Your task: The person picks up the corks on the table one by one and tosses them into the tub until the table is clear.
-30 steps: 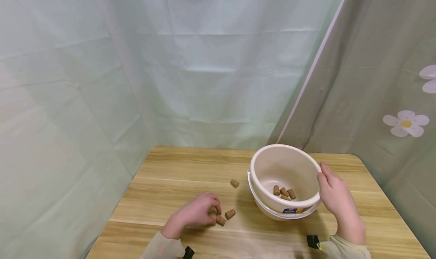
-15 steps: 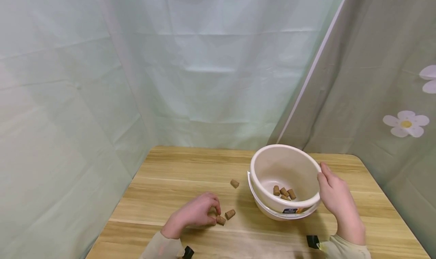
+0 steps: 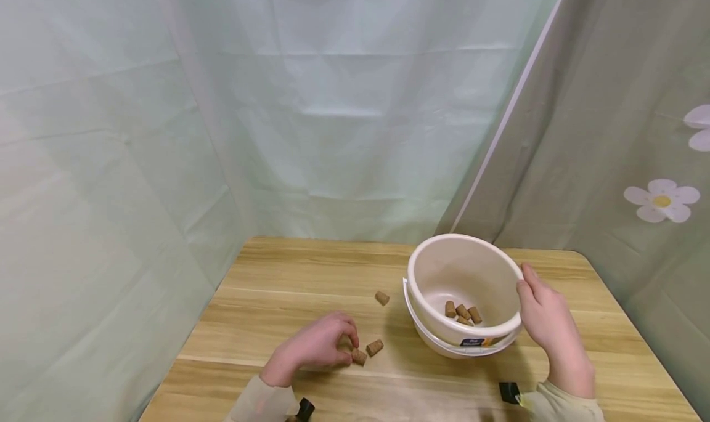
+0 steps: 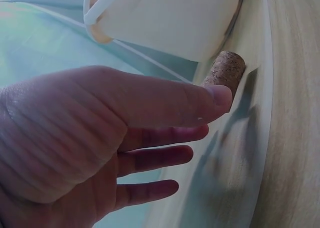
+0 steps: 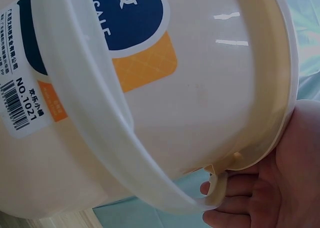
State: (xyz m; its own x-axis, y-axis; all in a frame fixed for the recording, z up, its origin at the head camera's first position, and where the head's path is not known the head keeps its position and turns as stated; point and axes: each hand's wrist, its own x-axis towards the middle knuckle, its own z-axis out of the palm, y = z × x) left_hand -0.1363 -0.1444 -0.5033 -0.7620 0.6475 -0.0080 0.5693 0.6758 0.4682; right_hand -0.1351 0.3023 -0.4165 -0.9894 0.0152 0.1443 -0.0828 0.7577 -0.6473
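Observation:
My left hand (image 3: 318, 343) is low over the table, its thumb and forefinger pinching a cork (image 3: 359, 356) at table height. Up close in the left wrist view, the thumb covers the near end of that cork (image 4: 227, 70), and the other fingers extend loosely. Just right of it lies a second cork (image 3: 375, 348), and a third (image 3: 381, 298) sits farther back. My right hand (image 3: 546, 308) grips the right rim of a cream bucket (image 3: 438, 329), whose mouth leans toward me. Several corks (image 3: 463, 312) rest on its bottom. In the right wrist view, fingers curl by the handle's hinge.
The bucket's white handle (image 5: 95, 102) hangs down across its labelled front. Pale curtains (image 3: 344, 132) enclose the back and sides of the wooden table (image 3: 299, 268). Black wrist devices (image 3: 508, 392) sit at both cuffs.
Almost nothing moves. The left hand and its cork shift very slightly; the right hand and bucket stay in place.

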